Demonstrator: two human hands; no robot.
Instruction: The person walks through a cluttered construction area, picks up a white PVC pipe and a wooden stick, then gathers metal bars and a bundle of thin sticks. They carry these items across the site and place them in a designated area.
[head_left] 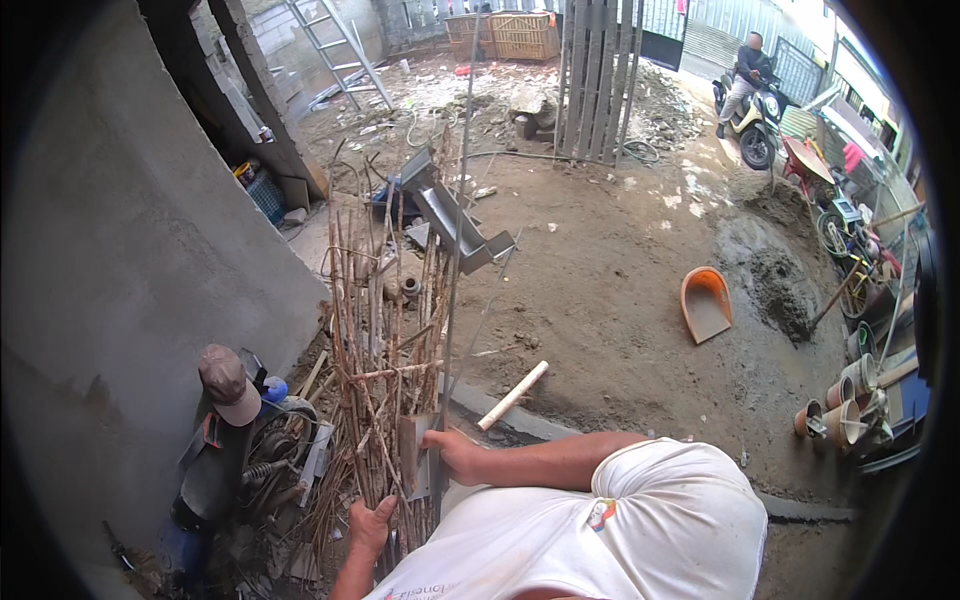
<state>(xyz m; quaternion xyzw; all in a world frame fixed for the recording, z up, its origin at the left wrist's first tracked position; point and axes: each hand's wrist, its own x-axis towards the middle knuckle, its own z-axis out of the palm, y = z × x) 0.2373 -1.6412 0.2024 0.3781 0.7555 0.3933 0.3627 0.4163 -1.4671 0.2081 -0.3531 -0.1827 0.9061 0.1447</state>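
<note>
A tall bundle of rusty steel rods (375, 400) rises in front of me, tied with crosswise pieces. My left hand (368, 525) is closed at the lower part of the bundle, its thumb against the rods; its other fingers are partly hidden. My right hand (457, 456) grips the edge of a short, flat grey-brown board (416, 455) that stands upright against the bundle. A long thin rod (457, 220) runs up past the right hand; whether the fingers touch it, I cannot tell. Bent grey metal channel pieces (458, 222) show beyond the top of the bundle.
A motorbike (250, 450) with a cap (228, 384) on it stands left by the grey wall (130, 250). Ahead lie a pale stick (513, 396) and an orange scoop (706, 304). Wet mortar (780, 285) and buckets (845, 422) are right. A person (750, 75) sits on a scooter (757, 125) far right.
</note>
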